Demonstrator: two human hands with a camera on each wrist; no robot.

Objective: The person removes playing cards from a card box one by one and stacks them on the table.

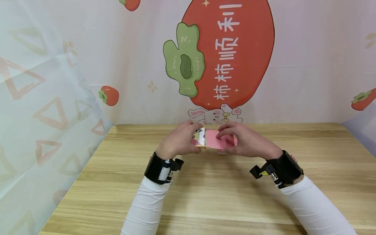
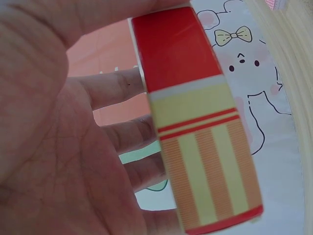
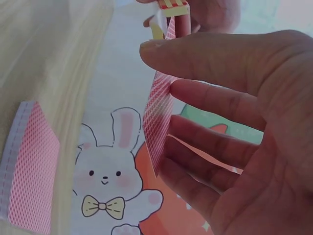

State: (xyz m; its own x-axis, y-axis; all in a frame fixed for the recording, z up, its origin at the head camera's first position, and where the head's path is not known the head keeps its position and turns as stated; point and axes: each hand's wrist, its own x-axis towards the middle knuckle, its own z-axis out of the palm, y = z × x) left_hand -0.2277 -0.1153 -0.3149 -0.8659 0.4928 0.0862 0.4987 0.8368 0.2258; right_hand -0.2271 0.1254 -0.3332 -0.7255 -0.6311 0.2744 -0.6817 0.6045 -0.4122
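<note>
My left hand (image 1: 179, 139) grips a small playing-card box (image 2: 200, 122), its red, cream and striped narrow side showing in the left wrist view. The box's end faces right, with a flap (image 3: 157, 25) lifted. Thumb and fingers of my right hand (image 1: 251, 140) hold a thin red-and-white patterned playing card (image 1: 215, 139) by its edges. The card's left end meets the open end of the box. Below the right hand, a deck of cards (image 3: 34, 169) with the same patterned back lies on the table.
The wood-grain table (image 1: 223, 199) stretches in front of and around both hands. A printed cloth with a large red fruit (image 1: 252, 49) and a rabbit (image 1: 215, 116) hangs behind it. Both wrists carry black strapped cameras.
</note>
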